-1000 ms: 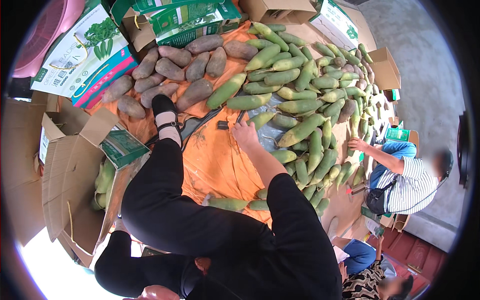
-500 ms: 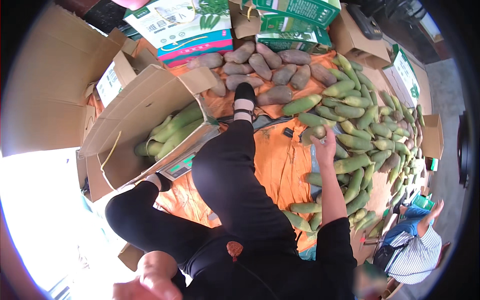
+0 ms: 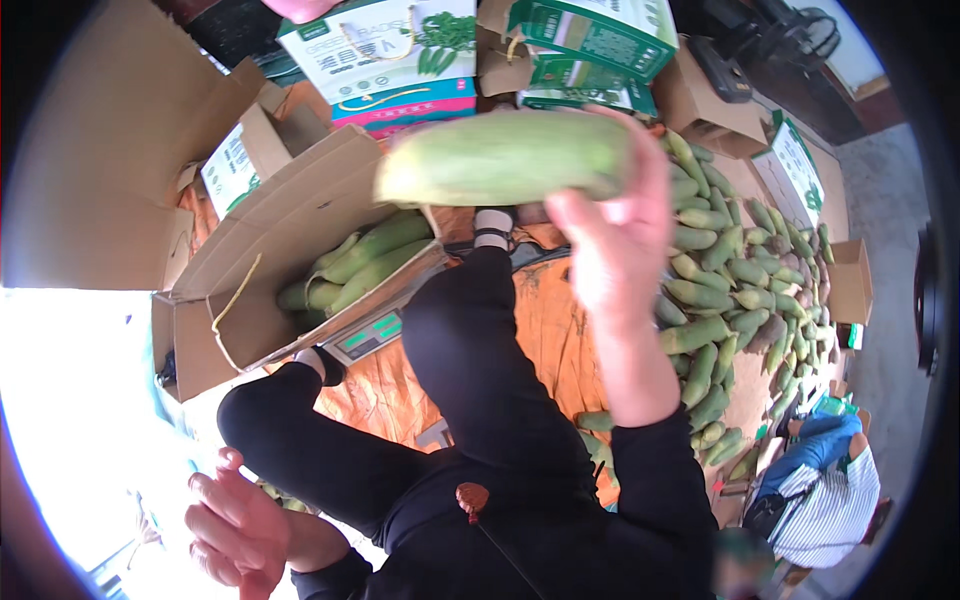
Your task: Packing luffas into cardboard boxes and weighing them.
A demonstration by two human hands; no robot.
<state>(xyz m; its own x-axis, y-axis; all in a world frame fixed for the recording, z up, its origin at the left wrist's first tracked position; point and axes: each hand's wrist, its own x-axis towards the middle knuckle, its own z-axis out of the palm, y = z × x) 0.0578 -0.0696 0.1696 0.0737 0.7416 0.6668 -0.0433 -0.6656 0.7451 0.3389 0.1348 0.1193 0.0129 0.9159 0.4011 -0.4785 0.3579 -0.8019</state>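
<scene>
Green radish (image 3: 505,160) was held aloft, one end in the grip of the right hand (image 3: 620,240) | left hand (image 3: 240,525) loosely curled, apparently bare | carton (image 3: 290,190) already held several radishes (image 3: 375,250) | many more lay loose in the heap (image 3: 705,292)

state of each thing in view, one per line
right hand, closed on radish
radish, held up roughly level, blurred
left hand, fingers curled, nothing visible in it
carton, open, radishes inside
scale display, green
pile, loose
sheet, wrinkled
</scene>
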